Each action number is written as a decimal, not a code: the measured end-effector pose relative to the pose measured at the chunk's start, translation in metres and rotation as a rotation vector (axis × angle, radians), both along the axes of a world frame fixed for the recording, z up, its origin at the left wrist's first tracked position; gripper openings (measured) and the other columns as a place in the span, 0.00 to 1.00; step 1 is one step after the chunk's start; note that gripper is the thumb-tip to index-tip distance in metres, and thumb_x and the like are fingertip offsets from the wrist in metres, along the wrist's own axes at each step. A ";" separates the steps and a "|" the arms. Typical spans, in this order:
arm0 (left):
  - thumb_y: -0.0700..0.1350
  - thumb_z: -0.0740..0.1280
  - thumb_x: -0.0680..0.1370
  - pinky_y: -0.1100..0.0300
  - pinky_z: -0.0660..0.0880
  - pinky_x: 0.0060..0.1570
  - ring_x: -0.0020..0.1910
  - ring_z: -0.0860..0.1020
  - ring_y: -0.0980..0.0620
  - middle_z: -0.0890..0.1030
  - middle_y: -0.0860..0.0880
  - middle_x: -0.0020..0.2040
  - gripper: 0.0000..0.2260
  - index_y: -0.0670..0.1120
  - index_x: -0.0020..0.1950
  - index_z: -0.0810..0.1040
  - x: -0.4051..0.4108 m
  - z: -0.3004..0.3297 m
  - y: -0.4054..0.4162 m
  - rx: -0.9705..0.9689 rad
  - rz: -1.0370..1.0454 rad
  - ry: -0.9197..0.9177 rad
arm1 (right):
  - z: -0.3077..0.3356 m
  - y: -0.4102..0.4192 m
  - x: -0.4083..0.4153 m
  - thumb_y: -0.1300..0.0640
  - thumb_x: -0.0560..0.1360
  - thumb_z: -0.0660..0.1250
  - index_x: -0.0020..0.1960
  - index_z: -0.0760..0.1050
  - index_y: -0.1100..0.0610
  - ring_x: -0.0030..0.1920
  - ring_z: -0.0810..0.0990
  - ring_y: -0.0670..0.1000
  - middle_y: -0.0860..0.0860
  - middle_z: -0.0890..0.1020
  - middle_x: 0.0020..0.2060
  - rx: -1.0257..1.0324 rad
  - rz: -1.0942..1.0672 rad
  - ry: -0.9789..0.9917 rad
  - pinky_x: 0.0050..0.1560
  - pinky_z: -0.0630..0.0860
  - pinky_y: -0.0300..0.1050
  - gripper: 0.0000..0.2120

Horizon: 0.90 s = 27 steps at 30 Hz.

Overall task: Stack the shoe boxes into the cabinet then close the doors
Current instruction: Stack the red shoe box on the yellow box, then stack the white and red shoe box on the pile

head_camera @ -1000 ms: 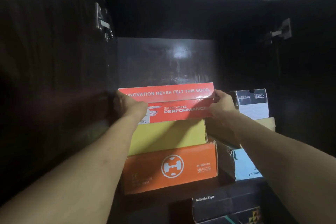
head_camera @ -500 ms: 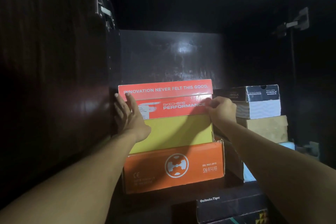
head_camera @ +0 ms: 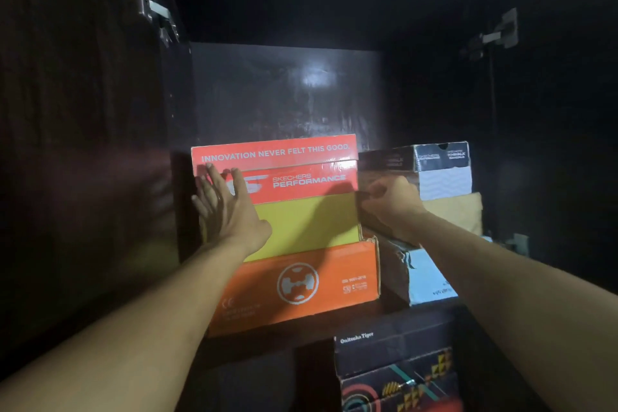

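Note:
A red Skechers shoe box (head_camera: 301,177) tops a stack inside the dark cabinet, above a yellow box (head_camera: 307,224) and an orange box (head_camera: 301,284). My left hand (head_camera: 227,207) lies flat on the stack's front left, its straight fingers pressing the red box. My right hand (head_camera: 391,204) sits at the stack's right edge, in the gap beside the neighbouring stack. Its fingers are curled and blurred, so whether they grip a box is unclear.
A second stack stands to the right: a black-and-white box (head_camera: 441,167), a tan box (head_camera: 458,214) and a light blue box (head_camera: 428,281). An Onitsuka Tiger box (head_camera: 391,365) sits below the shelf edge (head_camera: 267,341). Both doors (head_camera: 83,144) (head_camera: 561,144) stand open.
The red box has slid back onto the stack. My left hand let go of its end and flattened against the front. My right hand slipped down from the box's right end.

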State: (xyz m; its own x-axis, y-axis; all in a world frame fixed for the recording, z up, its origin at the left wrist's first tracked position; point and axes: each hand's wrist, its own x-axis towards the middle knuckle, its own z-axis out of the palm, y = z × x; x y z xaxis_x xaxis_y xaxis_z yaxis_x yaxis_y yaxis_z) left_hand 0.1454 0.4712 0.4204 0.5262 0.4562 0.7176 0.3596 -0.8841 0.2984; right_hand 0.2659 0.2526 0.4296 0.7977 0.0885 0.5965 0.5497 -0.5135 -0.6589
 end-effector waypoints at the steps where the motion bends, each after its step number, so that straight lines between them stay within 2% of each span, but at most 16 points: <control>1: 0.45 0.71 0.69 0.41 0.42 0.74 0.77 0.36 0.39 0.36 0.39 0.78 0.44 0.46 0.78 0.48 0.000 -0.001 -0.010 0.022 -0.016 -0.014 | -0.002 -0.012 -0.005 0.61 0.70 0.72 0.53 0.82 0.57 0.48 0.79 0.52 0.53 0.83 0.49 -0.022 0.010 0.009 0.47 0.75 0.43 0.11; 4: 0.46 0.70 0.71 0.43 0.50 0.75 0.78 0.47 0.41 0.48 0.43 0.80 0.36 0.47 0.76 0.59 0.000 -0.008 -0.050 0.071 -0.132 0.053 | -0.007 -0.059 -0.022 0.60 0.70 0.73 0.53 0.82 0.58 0.43 0.79 0.49 0.52 0.83 0.48 -0.106 0.031 0.061 0.41 0.76 0.41 0.12; 6: 0.47 0.71 0.72 0.48 0.58 0.72 0.75 0.57 0.43 0.60 0.44 0.77 0.32 0.47 0.74 0.64 -0.001 -0.015 -0.086 0.032 -0.261 0.136 | -0.013 -0.096 -0.033 0.59 0.70 0.75 0.52 0.82 0.59 0.41 0.82 0.51 0.54 0.84 0.46 -0.172 0.036 0.121 0.37 0.80 0.42 0.12; 8: 0.48 0.72 0.72 0.56 0.67 0.64 0.69 0.69 0.44 0.72 0.46 0.70 0.28 0.47 0.70 0.71 -0.006 -0.022 -0.126 -0.074 -0.431 0.281 | -0.021 -0.135 -0.044 0.57 0.70 0.75 0.53 0.81 0.59 0.42 0.84 0.53 0.56 0.84 0.45 -0.240 0.029 0.190 0.37 0.83 0.43 0.13; 10: 0.50 0.75 0.70 0.58 0.72 0.54 0.59 0.78 0.46 0.80 0.47 0.57 0.17 0.48 0.57 0.80 -0.006 -0.034 -0.164 -0.150 -0.616 0.462 | -0.032 -0.175 -0.059 0.56 0.71 0.75 0.51 0.80 0.59 0.38 0.84 0.49 0.57 0.85 0.43 -0.298 0.019 0.247 0.35 0.82 0.43 0.11; 11: 0.51 0.76 0.69 0.57 0.74 0.52 0.53 0.80 0.48 0.80 0.48 0.52 0.12 0.49 0.49 0.80 -0.006 -0.041 -0.183 -0.156 -0.689 0.544 | -0.038 -0.194 -0.068 0.56 0.71 0.74 0.49 0.81 0.59 0.36 0.83 0.48 0.56 0.85 0.42 -0.324 0.014 0.275 0.35 0.82 0.43 0.10; 12: 0.54 0.75 0.69 0.57 0.76 0.51 0.50 0.79 0.50 0.80 0.49 0.51 0.13 0.49 0.48 0.80 -0.005 -0.049 -0.202 -0.148 -0.740 0.621 | -0.045 -0.215 -0.078 0.56 0.71 0.74 0.48 0.81 0.58 0.36 0.83 0.47 0.56 0.85 0.41 -0.349 0.001 0.310 0.36 0.83 0.44 0.08; 15: 0.61 0.74 0.67 0.52 0.73 0.63 0.59 0.77 0.50 0.78 0.51 0.61 0.30 0.47 0.64 0.77 -0.004 -0.078 -0.264 -0.105 -0.815 0.812 | -0.072 -0.276 -0.108 0.55 0.72 0.74 0.50 0.81 0.58 0.40 0.85 0.49 0.53 0.84 0.39 -0.393 -0.034 0.452 0.43 0.84 0.50 0.09; 17: 0.65 0.74 0.65 0.52 0.72 0.64 0.60 0.76 0.51 0.77 0.51 0.63 0.35 0.49 0.67 0.75 -0.005 -0.101 -0.305 -0.101 -0.879 0.915 | -0.094 -0.314 -0.126 0.54 0.72 0.75 0.52 0.81 0.58 0.38 0.84 0.49 0.52 0.84 0.38 -0.432 -0.063 0.558 0.44 0.84 0.53 0.12; 21: 0.68 0.75 0.55 0.48 0.81 0.51 0.51 0.82 0.50 0.81 0.51 0.55 0.40 0.51 0.63 0.77 -0.004 -0.152 -0.381 -0.194 -1.024 1.022 | -0.142 -0.386 -0.155 0.54 0.72 0.74 0.54 0.81 0.60 0.41 0.85 0.52 0.56 0.84 0.46 -0.529 -0.170 0.774 0.47 0.83 0.56 0.14; 25: 0.62 0.76 0.65 0.53 0.79 0.50 0.54 0.79 0.51 0.79 0.52 0.56 0.34 0.49 0.67 0.75 -0.008 -0.204 -0.449 -0.264 -1.174 1.168 | -0.190 -0.453 -0.177 0.53 0.73 0.74 0.57 0.80 0.61 0.48 0.85 0.54 0.55 0.83 0.48 -0.517 -0.275 0.943 0.48 0.83 0.56 0.17; 27: 0.60 0.76 0.66 0.55 0.77 0.46 0.54 0.79 0.50 0.79 0.52 0.57 0.34 0.48 0.68 0.74 -0.011 -0.230 -0.477 -0.313 -1.227 1.218 | -0.210 -0.482 -0.189 0.52 0.73 0.73 0.59 0.78 0.62 0.49 0.85 0.55 0.55 0.82 0.48 -0.515 -0.333 1.003 0.49 0.83 0.57 0.19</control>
State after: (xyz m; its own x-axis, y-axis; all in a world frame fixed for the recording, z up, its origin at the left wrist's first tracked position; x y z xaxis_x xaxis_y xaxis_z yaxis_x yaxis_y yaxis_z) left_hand 0.1346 -0.0062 0.1906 0.7636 -0.5486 -0.3405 -0.2830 -0.7583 0.5872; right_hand 0.0772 -0.2295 0.2192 0.9190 -0.1661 -0.3575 -0.3093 -0.8661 -0.3927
